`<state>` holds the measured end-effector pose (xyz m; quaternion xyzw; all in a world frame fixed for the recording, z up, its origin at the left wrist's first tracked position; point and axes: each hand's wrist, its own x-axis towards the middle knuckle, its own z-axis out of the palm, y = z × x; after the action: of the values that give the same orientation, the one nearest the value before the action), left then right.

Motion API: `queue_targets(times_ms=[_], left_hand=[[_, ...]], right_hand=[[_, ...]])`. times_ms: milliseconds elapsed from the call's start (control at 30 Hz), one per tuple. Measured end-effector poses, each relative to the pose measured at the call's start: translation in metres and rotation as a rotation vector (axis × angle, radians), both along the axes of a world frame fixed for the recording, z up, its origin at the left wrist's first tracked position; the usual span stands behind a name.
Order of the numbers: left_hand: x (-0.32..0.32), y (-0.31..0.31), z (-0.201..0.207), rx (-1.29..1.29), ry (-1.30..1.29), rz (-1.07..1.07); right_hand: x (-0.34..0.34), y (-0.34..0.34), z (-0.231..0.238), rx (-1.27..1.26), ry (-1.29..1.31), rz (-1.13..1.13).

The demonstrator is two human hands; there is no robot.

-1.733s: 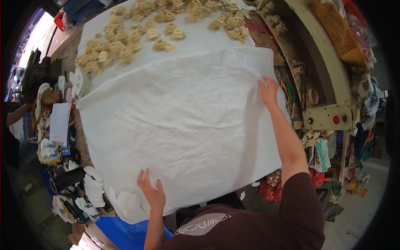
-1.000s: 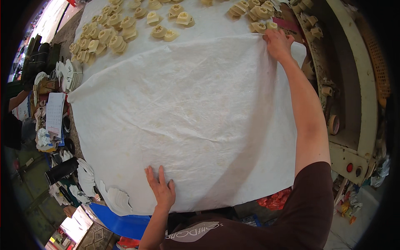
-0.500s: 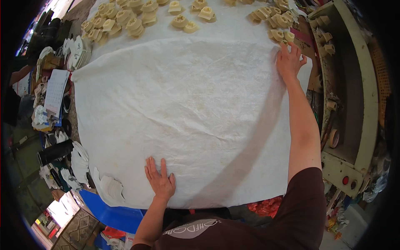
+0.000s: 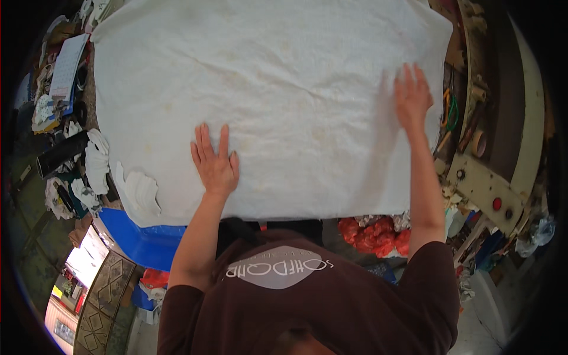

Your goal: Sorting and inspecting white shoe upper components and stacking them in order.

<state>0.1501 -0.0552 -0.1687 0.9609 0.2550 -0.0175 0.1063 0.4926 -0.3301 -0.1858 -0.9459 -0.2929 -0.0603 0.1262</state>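
Note:
A large white sheet [image 4: 284, 142], lightly creased and faintly stained, covers the work table in front of me. My left hand [image 4: 216, 165] lies palm down on its near left part, fingers spread. Toward the sheet's right edge, my right hand [image 4: 412, 97] rests with its fingers stretched out, a little blurred. Neither hand holds anything. At the near left corner of the sheet sits a small stack of white cut pieces [image 4: 142, 192].
Along the left lie a paper pad [image 4: 69, 66], a black cylinder [image 4: 62, 155] and white gloves or cloths [image 4: 96, 163]. A blue tub [image 4: 142, 239] and red plastic bags [image 4: 376, 235] are below the near edge. At right stands a metal machine frame [image 4: 488, 192] with a tape roll [image 4: 479, 143].
My view has tilted down toward my body, so the cream-coloured pieces at the far side have left the picture. My right hand has drawn nearer along the sheet and its fingers have straightened.

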Motion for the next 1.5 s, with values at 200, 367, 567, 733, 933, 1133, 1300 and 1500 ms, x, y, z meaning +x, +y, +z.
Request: queue_targets(times_ms=[200,367,567,733,933,1133,1300,1500], left_hand=[[-0.019,0.006,-0.001,-0.136,-0.127,-0.08],[-0.107,0.002,0.025,-0.283,0.121,-0.375],[-0.167,0.035,0.019,-0.13,0.248,-0.465],[-0.195,0.052,0.005,0.117,0.031,-0.504],[-0.225,0.066,0.01,0.041,-0.073,-0.452],[-0.284,0.096,0.031,-0.193,-0.245,-0.447],[-0.325,0.124,0.034,-0.231,-0.36,-0.127],[-0.31,0.157,0.045,-0.22,-0.502,0.311]], right_hand=[[-0.237,-0.014,0.026,-0.158,0.255,0.217],[-0.307,-0.08,0.026,-0.311,0.265,-0.027],[-0.332,-0.106,0.032,-0.432,0.208,-0.015],[-0.347,-0.097,0.032,-0.486,0.187,-0.117],[-0.355,-0.049,0.046,-0.419,0.112,-0.151],[-0.398,0.08,0.062,-0.072,0.366,0.121],[-0.412,0.159,0.071,0.118,0.609,0.169],[-0.433,0.281,0.09,0.219,0.857,0.362]])
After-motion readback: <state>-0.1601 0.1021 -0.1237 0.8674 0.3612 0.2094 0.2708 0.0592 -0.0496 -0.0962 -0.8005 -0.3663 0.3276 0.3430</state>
